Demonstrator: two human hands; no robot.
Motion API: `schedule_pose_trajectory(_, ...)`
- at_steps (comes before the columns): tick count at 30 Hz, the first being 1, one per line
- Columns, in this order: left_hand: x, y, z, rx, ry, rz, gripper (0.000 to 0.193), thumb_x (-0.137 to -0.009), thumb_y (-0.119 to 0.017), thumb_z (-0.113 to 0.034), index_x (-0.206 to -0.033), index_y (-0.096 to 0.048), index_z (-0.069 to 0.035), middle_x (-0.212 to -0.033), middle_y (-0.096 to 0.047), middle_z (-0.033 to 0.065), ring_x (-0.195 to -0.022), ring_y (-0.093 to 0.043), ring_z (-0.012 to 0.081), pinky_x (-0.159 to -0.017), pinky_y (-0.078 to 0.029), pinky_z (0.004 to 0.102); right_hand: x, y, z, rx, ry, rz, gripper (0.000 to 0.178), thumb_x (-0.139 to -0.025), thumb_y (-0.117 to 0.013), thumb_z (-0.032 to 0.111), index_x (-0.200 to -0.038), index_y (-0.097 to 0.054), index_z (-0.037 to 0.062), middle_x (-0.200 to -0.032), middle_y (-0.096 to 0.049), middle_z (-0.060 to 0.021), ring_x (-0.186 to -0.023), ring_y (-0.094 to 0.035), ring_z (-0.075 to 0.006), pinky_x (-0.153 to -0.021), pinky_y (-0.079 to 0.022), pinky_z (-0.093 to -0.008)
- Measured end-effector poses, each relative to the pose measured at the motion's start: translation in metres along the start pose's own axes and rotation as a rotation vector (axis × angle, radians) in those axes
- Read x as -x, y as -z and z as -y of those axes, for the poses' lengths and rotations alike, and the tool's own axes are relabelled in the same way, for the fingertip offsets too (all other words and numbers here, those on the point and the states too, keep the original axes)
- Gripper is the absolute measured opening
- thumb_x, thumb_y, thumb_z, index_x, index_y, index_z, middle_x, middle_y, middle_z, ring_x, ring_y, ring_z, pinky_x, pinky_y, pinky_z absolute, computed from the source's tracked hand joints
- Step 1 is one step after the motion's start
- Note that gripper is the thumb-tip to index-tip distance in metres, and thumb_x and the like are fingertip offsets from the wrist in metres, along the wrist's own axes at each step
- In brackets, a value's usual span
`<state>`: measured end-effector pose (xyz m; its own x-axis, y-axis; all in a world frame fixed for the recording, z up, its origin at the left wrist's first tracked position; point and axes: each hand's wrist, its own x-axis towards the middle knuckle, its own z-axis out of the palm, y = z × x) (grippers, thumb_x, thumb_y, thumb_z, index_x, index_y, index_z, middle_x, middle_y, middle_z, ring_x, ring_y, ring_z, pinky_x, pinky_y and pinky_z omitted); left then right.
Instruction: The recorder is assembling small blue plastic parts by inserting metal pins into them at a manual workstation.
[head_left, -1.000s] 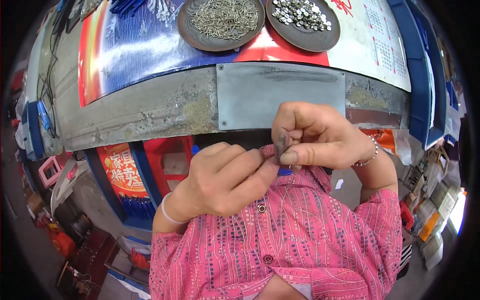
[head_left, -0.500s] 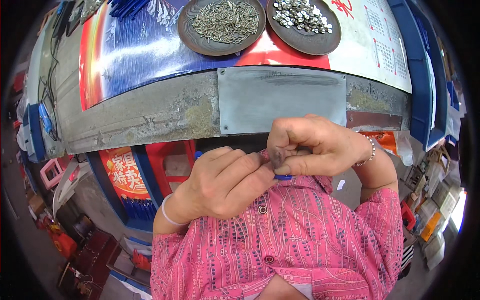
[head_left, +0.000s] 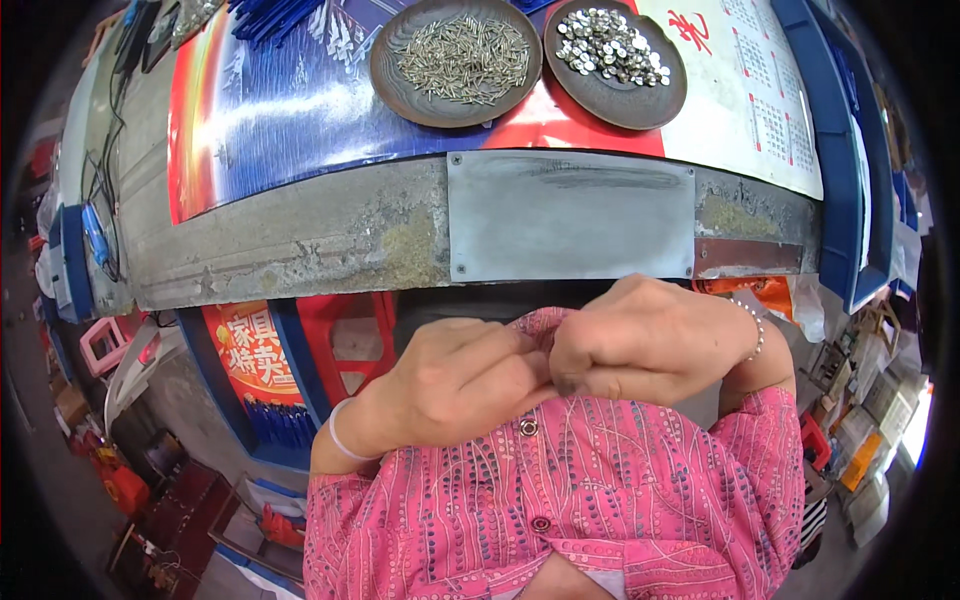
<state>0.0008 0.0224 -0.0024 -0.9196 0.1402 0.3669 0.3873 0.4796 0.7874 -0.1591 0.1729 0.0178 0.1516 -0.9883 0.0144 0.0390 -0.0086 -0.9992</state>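
My left hand [head_left: 450, 380] and my right hand [head_left: 650, 340] meet in front of my chest, just below the bench edge. Both are closed, with curled fingers pressed together at the fingertips. Whatever lies between them is hidden behind the knuckles. Beyond them a grey metal plate [head_left: 570, 225] is screwed to the bench edge. On the bench, a dark round dish [head_left: 385, 75] carries a heap of slim metallic pins [head_left: 465, 62]. Beside it, a second dark dish [head_left: 640, 115] bears small shiny round pieces [head_left: 610, 47].
Blue slender sticks [head_left: 270, 20] lie at the bench's far left. A blue tray [head_left: 850, 170] borders the right side. Under the bench at left are a blue bin with more blue sticks [head_left: 280, 425] and a red stool [head_left: 345, 340]. A cable [head_left: 105, 190] hangs at far left.
Both hands have sunk toward my chest, and the right hand has turned knuckles up. Blue ends of a slim item that showed beside the left hand are now hidden.
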Motion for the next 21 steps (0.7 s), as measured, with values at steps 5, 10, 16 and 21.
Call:
schedule_pose_trajectory(5,-0.004,-0.009,-0.004,-0.200,-0.154,-0.096,0.017,-0.065,-0.066,-0.008,-0.078,-0.058,-0.001,-0.069,-0.054,0.0070,-0.053,-0.054,0.0177,-0.043,-0.041,0.0277,0.000,0.006,-0.019,-0.326,-0.166,0.139,0.016,-0.087,-0.062,0.011,-0.089,-0.050,0.0011,-0.074,-0.060,-0.0070,-0.064,-0.059,-0.0224,-0.059,-0.046,-0.0294)
schedule_pose_trajectory(10,0.002,-0.007,0.005,-0.104,-0.076,-0.016,0.017,-0.067,-0.067,-0.008,-0.080,-0.058,-0.001,-0.071,-0.055,0.0075,-0.055,-0.056,0.0181,-0.044,-0.043,0.0284,-0.008,0.011,-0.012,-0.135,-0.099,0.162,0.018,-0.087,-0.062,0.010,-0.093,-0.050,-0.0013,-0.075,-0.057,-0.0059,-0.067,-0.056,-0.0146,-0.060,-0.044,-0.0274)
schedule_pose_trajectory(16,-0.005,0.002,0.003,-0.206,-0.026,-0.134,0.033,-0.064,-0.077,-0.009,-0.090,-0.058,-0.002,-0.074,-0.059,0.0082,-0.056,-0.059,0.0207,-0.046,-0.044,0.0300,-0.005,0.008,-0.013,-0.606,-0.223,-0.254,0.017,-0.084,-0.065,0.008,-0.092,-0.052,-0.0013,-0.085,-0.055,-0.0049,-0.073,-0.051,-0.0116,-0.067,-0.043,-0.0253)
schedule_pose_trajectory(21,-0.004,0.002,0.003,-0.266,-0.084,-0.091,0.034,-0.063,-0.077,-0.010,-0.091,-0.059,0.000,-0.073,-0.059,0.0086,-0.056,-0.058,0.0192,-0.045,-0.043,0.0286,0.001,0.007,-0.020,-0.397,-0.152,-0.284,0.011,-0.085,-0.062,0.005,-0.085,-0.054,-0.0021,-0.083,-0.055,-0.0051,-0.075,-0.052,-0.0101,-0.066,-0.043,-0.0238)
